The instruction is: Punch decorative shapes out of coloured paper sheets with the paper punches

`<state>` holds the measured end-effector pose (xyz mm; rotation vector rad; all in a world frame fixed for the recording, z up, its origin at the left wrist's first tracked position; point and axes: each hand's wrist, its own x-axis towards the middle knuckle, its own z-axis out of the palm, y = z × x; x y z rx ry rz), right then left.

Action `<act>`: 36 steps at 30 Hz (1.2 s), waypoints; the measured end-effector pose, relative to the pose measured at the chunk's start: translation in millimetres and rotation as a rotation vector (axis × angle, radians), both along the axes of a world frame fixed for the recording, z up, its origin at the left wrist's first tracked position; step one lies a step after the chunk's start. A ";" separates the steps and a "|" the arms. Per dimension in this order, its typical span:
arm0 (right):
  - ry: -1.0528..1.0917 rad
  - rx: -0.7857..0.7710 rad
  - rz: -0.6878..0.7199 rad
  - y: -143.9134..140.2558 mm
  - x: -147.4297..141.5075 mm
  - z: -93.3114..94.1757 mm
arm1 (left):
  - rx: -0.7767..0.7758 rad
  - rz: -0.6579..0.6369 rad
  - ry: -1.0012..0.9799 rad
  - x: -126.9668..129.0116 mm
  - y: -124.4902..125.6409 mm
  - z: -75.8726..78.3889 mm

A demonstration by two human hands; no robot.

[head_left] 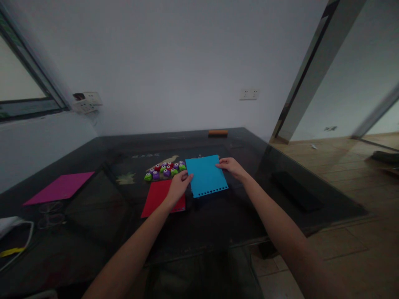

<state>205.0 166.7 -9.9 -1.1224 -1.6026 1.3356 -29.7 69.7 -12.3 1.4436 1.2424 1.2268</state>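
A blue sheet of paper [207,176] with a row of punched holes along its near edge is held between my two hands over the dark table. My left hand [180,183] grips its left edge, thumb on top. At the right edge, near the far corner, my right hand [231,166] pinches the sheet. Below and left of it lies a red sheet [158,195], partly covered by my left hand and forearm. Behind the red sheet sits a cluster of several small green, purple and red eyeball-like toys [165,169].
A magenta sheet [60,187] lies on the left of the dark table [199,232], with glasses [51,216] and a white cable [29,236] near it. An orange-brown bar [218,133] lies at the back edge. A black flat object [296,191] rests on the right.
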 end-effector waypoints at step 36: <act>-0.261 -0.021 -0.244 -19.5 119.0 -29.8 | 0.473 -0.228 0.807 101.7 -21.4 -29.7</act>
